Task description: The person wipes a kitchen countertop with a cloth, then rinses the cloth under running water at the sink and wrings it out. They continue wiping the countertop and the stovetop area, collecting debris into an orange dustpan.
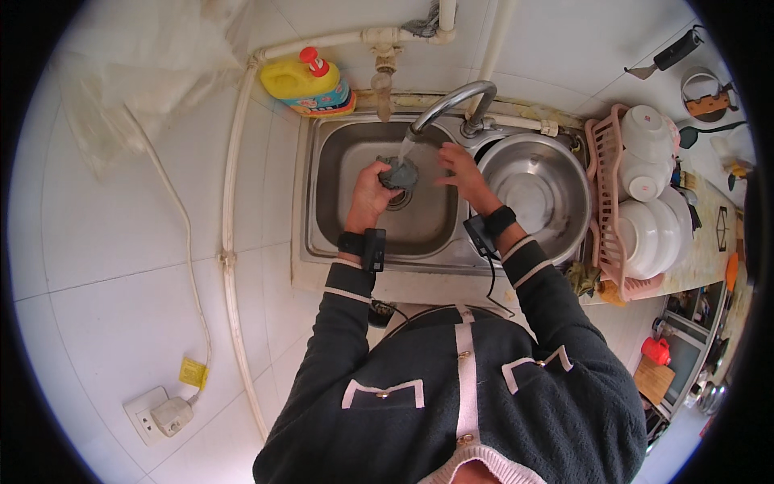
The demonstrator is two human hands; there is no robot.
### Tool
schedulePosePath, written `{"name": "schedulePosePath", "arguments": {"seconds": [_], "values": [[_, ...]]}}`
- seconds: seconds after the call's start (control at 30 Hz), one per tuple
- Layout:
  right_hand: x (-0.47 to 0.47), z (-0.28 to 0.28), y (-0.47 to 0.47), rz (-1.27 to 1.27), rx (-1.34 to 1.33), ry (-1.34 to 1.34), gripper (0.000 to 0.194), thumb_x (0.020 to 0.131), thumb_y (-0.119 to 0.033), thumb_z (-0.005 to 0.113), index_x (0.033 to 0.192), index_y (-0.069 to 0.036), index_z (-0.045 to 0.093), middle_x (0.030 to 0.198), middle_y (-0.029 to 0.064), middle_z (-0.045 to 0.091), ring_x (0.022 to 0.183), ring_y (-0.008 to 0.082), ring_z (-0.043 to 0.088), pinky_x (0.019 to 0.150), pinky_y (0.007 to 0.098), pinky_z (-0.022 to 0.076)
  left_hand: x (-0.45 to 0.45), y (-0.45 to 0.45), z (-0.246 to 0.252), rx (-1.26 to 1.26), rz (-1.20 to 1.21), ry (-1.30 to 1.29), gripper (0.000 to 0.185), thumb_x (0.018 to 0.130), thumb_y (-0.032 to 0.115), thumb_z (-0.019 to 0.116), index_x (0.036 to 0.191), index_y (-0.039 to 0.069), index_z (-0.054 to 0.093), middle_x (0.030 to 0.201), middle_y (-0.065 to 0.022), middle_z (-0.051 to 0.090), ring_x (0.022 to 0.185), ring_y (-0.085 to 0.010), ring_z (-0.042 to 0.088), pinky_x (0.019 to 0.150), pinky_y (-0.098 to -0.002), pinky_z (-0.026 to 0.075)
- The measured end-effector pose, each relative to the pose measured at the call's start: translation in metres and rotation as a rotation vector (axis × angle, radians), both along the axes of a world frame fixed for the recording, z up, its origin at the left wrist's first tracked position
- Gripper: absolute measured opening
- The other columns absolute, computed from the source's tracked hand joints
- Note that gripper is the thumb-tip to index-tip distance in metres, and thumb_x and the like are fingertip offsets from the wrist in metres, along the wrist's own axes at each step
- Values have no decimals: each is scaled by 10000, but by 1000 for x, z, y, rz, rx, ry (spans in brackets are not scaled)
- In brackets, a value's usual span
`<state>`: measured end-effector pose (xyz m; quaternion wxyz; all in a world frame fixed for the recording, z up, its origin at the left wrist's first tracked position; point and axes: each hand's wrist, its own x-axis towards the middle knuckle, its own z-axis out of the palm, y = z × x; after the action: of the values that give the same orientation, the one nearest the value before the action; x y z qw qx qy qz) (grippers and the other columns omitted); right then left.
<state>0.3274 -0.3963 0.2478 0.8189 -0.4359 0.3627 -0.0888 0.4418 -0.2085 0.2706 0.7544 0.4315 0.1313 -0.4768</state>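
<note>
My left hand [370, 192] grips a dark grey-green scouring pad or cloth [400, 175] over the left sink basin [338, 224]. Water from the curved chrome faucet [450, 100] runs down onto the pad. To its right, my right hand [462, 172] hangs in the air with the fingers apart and slightly blurred, holding nothing. It is near the basin's right edge, beside a large stainless steel bowl [532, 193]. Part of the drain [399, 201] shows below the pad.
A yellow detergent bottle [305, 85] with a red pump stands behind the sink at left. A pink dish rack [608, 199] holding white bowls [644, 239] stands right of the steel bowl. White pipes [326, 41] run along the tiled wall. A cable [490, 284] hangs from my right wrist device.
</note>
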Motion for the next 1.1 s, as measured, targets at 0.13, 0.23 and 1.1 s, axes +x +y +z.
{"name": "schedulePosePath", "arguments": {"seconds": [0.13, 0.23, 1.1], "values": [[-10, -6, -39, -273, -147, -107, 250, 858, -159, 558, 1061, -17, 523, 953, 108, 609, 832, 204, 602, 723, 319, 517, -1, -6, -1, 57, -79, -241, 241, 835, 86, 596, 1056, 24, 525, 1067, -113, 568, 1010, -265, 569, 828, -424, 474], [-9, -1, -69, -349, -166, -132, 173, 840, -111, 555, 952, 21, 550, 847, 104, 622, 722, 185, 600, 661, 282, 501, -2, -7, -8, 32, -10, -362, 288, 791, -13, 609, 1070, 6, 540, 979, -68, 591, 886, -209, 590, 751, -321, 480], [-4, 10, 65, 535, 492, -219, 567, 943, -538, 374, 1244, -73, 495, 1137, 106, 586, 997, 266, 591, 942, 476, 411, -18, 31, 65, 53, -101, -658, 214, 853, 57, 625, 1051, 4, 563, 955, -52, 605, 859, -145, 573, 781, -279, 456]]}}
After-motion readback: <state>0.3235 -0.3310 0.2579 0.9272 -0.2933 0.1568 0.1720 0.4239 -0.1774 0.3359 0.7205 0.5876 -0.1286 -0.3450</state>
